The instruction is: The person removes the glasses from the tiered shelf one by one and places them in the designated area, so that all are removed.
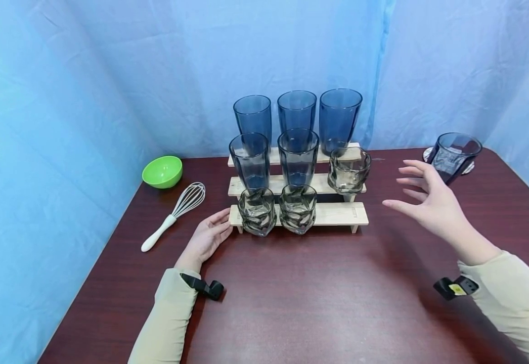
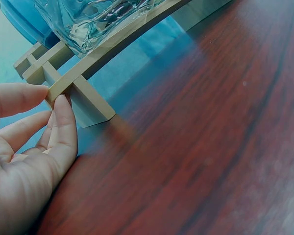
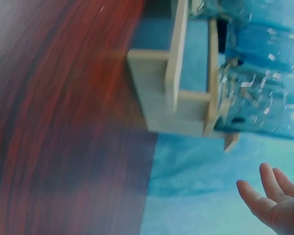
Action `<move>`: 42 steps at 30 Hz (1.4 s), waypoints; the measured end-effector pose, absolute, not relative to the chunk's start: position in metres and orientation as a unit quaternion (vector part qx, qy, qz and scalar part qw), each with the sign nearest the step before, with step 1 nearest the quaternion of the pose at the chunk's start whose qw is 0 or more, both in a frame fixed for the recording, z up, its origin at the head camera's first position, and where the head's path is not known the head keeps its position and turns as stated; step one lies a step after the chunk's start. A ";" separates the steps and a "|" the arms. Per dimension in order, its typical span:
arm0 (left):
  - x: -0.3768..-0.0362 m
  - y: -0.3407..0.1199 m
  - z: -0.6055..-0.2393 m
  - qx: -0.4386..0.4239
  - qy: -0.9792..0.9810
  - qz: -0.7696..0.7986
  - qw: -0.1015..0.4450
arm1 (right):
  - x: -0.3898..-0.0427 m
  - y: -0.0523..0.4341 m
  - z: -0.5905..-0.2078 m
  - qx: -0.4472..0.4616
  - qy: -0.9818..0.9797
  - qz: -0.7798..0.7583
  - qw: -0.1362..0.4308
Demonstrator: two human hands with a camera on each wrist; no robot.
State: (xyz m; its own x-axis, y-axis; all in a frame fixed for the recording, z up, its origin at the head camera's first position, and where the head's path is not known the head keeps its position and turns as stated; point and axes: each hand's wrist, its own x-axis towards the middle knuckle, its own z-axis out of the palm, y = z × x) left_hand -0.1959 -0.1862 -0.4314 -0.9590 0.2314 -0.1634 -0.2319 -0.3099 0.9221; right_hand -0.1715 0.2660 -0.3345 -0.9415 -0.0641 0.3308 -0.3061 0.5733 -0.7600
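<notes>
A three-tier wooden rack (image 1: pixel 337 215) stands on the table, bearing several glasses. My left hand (image 1: pixel 207 237) pinches the left end of its lowest board between thumb and fingers, as the left wrist view shows closely. On that board sit two short smoky glasses (image 1: pixel 298 210). A third short glass (image 1: pixel 349 172) stands at the right end of the middle tier, beside two tall glasses (image 1: pixel 298 157). Three tall blue glasses (image 1: pixel 340 121) line the top tier. My right hand (image 1: pixel 433 202) is in the air right of the rack, fingers spread and holding nothing.
Another tall dark glass (image 1: pixel 453 156) stands on a round coaster (image 1: pixel 467 168) at the back right, partly behind my right hand. At left lie a green bowl (image 1: pixel 162 172) and a white-handled whisk (image 1: pixel 173 216). Blue curtains (image 1: pixel 191 65) hang behind the dark red table (image 1: pixel 292 303).
</notes>
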 end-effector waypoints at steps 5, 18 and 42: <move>-0.195 -0.186 -0.430 -0.001 0.571 0.808 0.144 | -0.166 0.249 -0.330 0.137 -0.861 0.466 0.150; -0.196 -0.185 -0.430 -0.005 0.575 0.806 0.144 | -0.157 0.209 -0.329 0.209 -0.841 0.473 0.159; -0.196 -0.185 -0.430 -0.007 0.578 0.804 0.142 | -0.168 0.165 -0.343 0.212 -0.843 0.489 0.070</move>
State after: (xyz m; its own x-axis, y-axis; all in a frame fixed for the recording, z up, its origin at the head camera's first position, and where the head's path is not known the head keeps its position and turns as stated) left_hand -0.1956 -0.1851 -0.4302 -0.9598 0.2194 -0.1752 -0.2360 -0.2923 0.9268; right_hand -0.1680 0.1649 -0.3432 -0.9004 -0.2892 0.3251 -0.4258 0.4315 -0.7953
